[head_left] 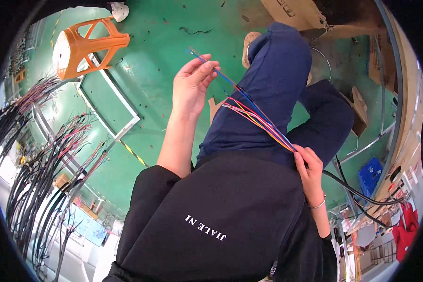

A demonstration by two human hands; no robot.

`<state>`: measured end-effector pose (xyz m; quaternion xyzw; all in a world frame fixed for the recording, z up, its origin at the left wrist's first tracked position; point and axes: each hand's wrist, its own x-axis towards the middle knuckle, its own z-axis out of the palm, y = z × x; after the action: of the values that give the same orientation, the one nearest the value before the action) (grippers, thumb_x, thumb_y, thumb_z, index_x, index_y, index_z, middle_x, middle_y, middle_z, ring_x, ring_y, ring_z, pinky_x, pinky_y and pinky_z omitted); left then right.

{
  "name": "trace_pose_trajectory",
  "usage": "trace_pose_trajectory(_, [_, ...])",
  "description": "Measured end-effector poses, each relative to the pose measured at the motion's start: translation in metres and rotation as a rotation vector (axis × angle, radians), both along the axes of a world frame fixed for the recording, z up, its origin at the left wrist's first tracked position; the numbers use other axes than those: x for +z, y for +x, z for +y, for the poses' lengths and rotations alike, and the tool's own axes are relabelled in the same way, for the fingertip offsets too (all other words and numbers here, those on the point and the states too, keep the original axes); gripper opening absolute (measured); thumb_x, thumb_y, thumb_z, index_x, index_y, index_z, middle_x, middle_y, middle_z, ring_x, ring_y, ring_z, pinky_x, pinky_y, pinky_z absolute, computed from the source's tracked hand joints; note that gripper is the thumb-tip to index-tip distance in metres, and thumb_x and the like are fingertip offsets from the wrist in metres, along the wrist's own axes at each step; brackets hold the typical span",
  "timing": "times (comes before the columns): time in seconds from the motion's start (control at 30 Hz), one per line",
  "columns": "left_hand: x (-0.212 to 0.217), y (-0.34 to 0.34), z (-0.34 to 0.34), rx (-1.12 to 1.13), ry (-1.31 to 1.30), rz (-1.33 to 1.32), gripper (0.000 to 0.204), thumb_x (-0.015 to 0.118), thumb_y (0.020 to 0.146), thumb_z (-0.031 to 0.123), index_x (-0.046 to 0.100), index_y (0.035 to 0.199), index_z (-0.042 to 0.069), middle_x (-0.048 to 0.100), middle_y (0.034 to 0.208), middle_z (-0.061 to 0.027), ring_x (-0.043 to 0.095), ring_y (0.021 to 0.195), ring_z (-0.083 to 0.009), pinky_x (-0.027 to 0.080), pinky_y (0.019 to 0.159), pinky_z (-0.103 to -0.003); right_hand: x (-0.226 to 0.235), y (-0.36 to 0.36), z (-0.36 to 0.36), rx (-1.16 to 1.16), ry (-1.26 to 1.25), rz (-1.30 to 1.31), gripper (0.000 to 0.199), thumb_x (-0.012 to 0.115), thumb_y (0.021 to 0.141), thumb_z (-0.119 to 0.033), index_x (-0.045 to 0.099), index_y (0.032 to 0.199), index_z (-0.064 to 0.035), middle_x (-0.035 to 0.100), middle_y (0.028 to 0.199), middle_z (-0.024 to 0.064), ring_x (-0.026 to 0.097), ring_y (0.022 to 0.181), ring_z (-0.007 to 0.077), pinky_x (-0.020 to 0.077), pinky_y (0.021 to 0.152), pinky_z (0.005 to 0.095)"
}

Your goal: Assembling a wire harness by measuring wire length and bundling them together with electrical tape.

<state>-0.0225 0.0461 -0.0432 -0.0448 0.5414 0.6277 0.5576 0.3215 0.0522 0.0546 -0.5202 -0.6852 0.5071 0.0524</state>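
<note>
The left hand [196, 80], upper centre of the frame, is pinched with thumb and fingers on the blue and brown wires [226, 80]; the free ends project past the fingertips toward the top left. The right hand [309, 164], right of centre, is closed with thumb against fingers on the multicolour wire bundle [261, 121]. The hands are well apart from each other. The bundle, with red, yellow, white and blue insulation, lies across the dark blue trouser leg [249, 136] at the centre. A black cable [357, 191] runs from beside the right hand to the right edge. An orange stool [77, 51] lies tipped over at the upper left, on the green floor [160, 33]
</note>
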Motion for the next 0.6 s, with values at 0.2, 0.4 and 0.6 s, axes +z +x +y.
trace_pose_trajectory(0.2, [0.004,-0.008,0.002,0.031,0.035,0.152,0.026,0.069,0.090,0.002,0.065,0.114,-0.006,0.071,0.096,-0.0159,0.070,0.083,-0.0200,0.059,0.073,-0.029,0.001,-0.002,0.000,-0.017,-0.069,-0.016,0.018,0.063,0.092,-0.002,0.068,0.110,0.0019,0.055,0.075,0.0085,0.051,0.065,0.0172,0.0419,0.061,0.0279])
trace_pose_trajectory(0.4, [0.018,-0.011,0.007,0.046,0.011,0.259,0.027,0.066,0.093,0.005,0.063,0.117,-0.008,0.071,0.097,-0.0159,0.069,0.082,-0.0182,0.060,0.072,-0.027,-0.001,0.000,-0.001,-0.008,-0.057,-0.013,0.019,0.063,0.093,-0.002,0.068,0.110,0.0021,0.055,0.075,0.0079,0.051,0.065,0.0160,0.0415,0.061,0.0273])
trace_pose_trajectory(0.6, [0.002,-0.025,0.009,0.038,0.011,0.231,0.020,0.067,0.093,0.008,0.067,0.107,-0.007,0.072,0.092,-0.0167,0.069,0.076,-0.0183,0.059,0.070,-0.028,-0.016,0.012,-0.002,0.025,-0.016,-0.032,0.011,0.063,0.094,-0.004,0.068,0.101,0.0022,0.059,0.077,0.0047,0.055,0.065,0.0112,0.0425,0.059,0.0242])
